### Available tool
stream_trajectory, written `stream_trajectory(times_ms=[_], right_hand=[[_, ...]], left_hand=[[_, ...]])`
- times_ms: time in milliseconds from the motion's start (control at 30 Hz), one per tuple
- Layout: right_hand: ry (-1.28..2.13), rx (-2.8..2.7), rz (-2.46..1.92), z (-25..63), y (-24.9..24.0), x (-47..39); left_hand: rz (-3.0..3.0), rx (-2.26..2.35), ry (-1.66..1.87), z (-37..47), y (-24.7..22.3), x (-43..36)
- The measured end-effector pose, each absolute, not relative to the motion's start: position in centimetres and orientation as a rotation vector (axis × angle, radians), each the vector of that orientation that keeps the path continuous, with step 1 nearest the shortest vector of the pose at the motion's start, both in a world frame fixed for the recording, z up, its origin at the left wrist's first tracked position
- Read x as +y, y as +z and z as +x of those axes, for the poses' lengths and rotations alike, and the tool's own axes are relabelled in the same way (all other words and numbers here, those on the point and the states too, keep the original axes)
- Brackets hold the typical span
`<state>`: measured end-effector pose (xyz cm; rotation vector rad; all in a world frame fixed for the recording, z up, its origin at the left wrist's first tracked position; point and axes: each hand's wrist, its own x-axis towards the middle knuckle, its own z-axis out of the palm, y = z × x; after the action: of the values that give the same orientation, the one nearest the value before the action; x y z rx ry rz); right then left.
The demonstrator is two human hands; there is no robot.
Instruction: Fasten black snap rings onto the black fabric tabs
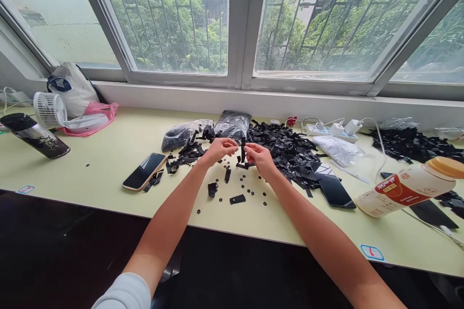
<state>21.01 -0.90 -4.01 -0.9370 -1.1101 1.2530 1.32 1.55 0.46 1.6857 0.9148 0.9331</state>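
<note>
A narrow black strip (243,150) stands upright between my hands, above the pale yellow-green table. My right hand (259,157) pinches it from the right side. Just left of the strip is my left hand (222,148), its thumb and fingertips pinched together; whatever they hold is too small to name. Small black rings (243,186) lie scattered below my hands, with a few loose black pieces (238,199) among them. Behind my right hand spreads a large heap of black strips (286,147); a smaller pile (188,152) lies behind my left hand.
A phone (144,172) lies at left, another (336,191) at right near a large bottle (406,188). Plastic bags (232,124) sit at the back. A tumbler (34,136) and white fan (50,109) are far left; a power strip (331,131) is back right.
</note>
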Motion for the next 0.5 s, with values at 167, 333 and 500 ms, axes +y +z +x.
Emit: stream_trajectory(times_ms=[167,333,500], right_hand=[[1.311,-1.014,-0.874,21.0,-3.7,-1.0],[1.363,-0.964,-0.858,21.4,-3.4,-1.0],[1.338,-1.032,-0.870,21.2,-3.5,-1.1]], left_hand=[[1.409,0.786,0.924,2.9,-0.8,1.3],[1.285,0.736,0.985,3.0,-0.9,1.4],[1.353,0.744,1.057,3.1,-0.8,1.4]])
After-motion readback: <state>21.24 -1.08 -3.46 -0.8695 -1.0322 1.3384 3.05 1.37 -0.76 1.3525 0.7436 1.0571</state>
